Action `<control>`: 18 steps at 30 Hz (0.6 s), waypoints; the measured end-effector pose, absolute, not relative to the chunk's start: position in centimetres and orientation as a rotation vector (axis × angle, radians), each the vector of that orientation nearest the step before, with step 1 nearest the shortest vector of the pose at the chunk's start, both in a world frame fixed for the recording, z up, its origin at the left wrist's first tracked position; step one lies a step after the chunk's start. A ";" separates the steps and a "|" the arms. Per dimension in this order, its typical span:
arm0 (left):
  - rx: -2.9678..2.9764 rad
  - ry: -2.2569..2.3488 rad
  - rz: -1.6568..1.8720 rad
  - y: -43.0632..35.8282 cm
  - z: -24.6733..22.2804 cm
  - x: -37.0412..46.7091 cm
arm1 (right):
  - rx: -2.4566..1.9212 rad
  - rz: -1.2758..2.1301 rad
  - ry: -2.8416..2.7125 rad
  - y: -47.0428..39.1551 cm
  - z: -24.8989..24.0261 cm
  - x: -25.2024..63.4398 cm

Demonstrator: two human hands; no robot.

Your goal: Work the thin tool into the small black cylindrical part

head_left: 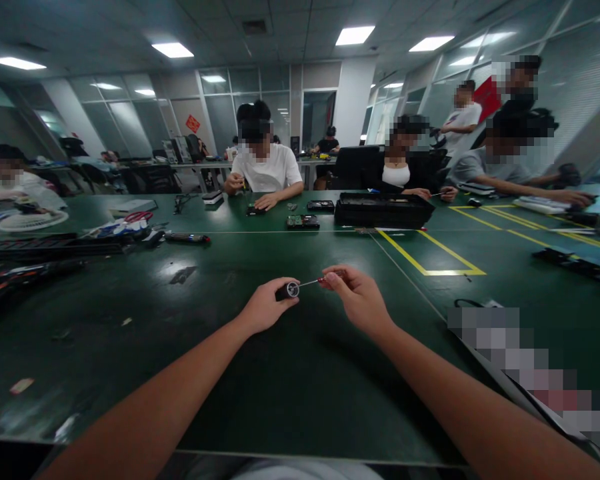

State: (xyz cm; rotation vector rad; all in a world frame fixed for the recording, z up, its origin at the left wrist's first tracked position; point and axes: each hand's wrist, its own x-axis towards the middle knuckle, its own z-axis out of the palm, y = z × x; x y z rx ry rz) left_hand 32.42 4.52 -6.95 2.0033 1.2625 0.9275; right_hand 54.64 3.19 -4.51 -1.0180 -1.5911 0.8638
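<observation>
My left hand (265, 310) is closed around a small black cylindrical part (283, 292), whose round end with a silvery ring faces me. In my right hand (360, 300) is a slim screwdriver (310, 283), pinched by its reddish handle between thumb and fingers. Its thin metal shaft points left, with the tip at or right beside the ringed end; I cannot tell whether it touches. Both hands are above the green tabletop (290, 387), and the rest of the handle is covered by my fingers.
Across the table, a person in a white shirt handles a small dark device (257, 209). A green circuit board (303, 221) and a long black casing (384, 209) lie ahead. To the left are a dark screwdriver-like tool (187, 238) and red-handled scissors (139, 216). Yellow tape (453, 272) marks the right.
</observation>
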 end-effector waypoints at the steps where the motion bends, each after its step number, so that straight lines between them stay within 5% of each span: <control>1: 1.999 1.259 0.934 4.5 -6.9 32.4 | -1.037 0.844 -1.594 3.2 -4.5 54.7; 18: 2.000 1.310 0.932 4.5 -6.8 32.3 | -1.163 0.742 -1.651 2.9 -3.9 54.7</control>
